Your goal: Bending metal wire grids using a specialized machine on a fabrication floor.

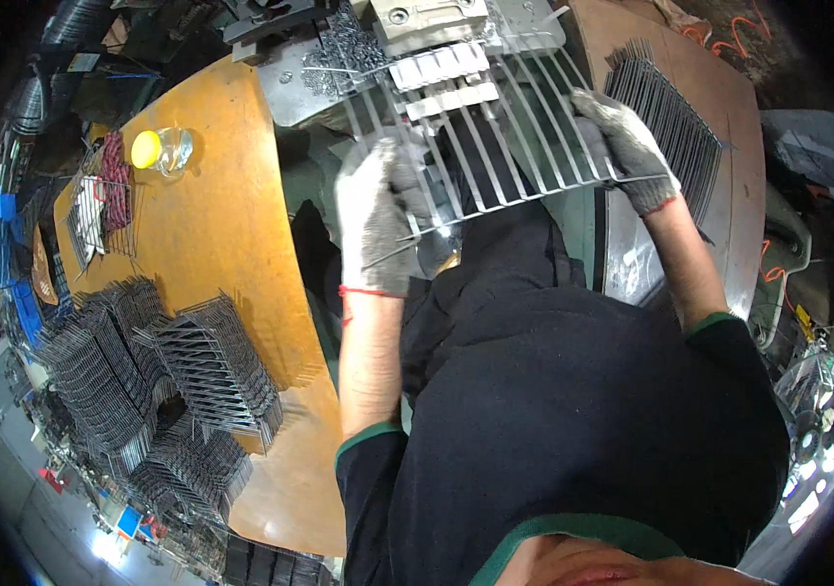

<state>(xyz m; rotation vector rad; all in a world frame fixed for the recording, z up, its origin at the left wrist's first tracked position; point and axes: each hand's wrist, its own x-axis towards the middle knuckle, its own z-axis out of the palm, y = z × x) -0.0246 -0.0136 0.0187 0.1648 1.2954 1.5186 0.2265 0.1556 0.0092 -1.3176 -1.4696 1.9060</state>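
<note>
A flat metal wire rack (480,212) with several parallel bars is held level between my two gloved hands. My left hand (371,210), in a white and grey knit glove, is closed on the rack's left side. At the other end, my right hand (629,146) grips the right side in a matching glove. The rack's far part lies at the pale metal die (438,68) of a machine (430,24), with bars passing beside and below its blocks. Whether the bars touch the die, I cannot tell.
Stacked wire racks (104,366) fill the lower part of the left wooden table (231,195). A yellow-capped clear bottle (146,149) lies farther up, near a white glove (90,215). Another rack stack (666,122) rests on the right table. Small metal scraps (349,49) lie beside the machine.
</note>
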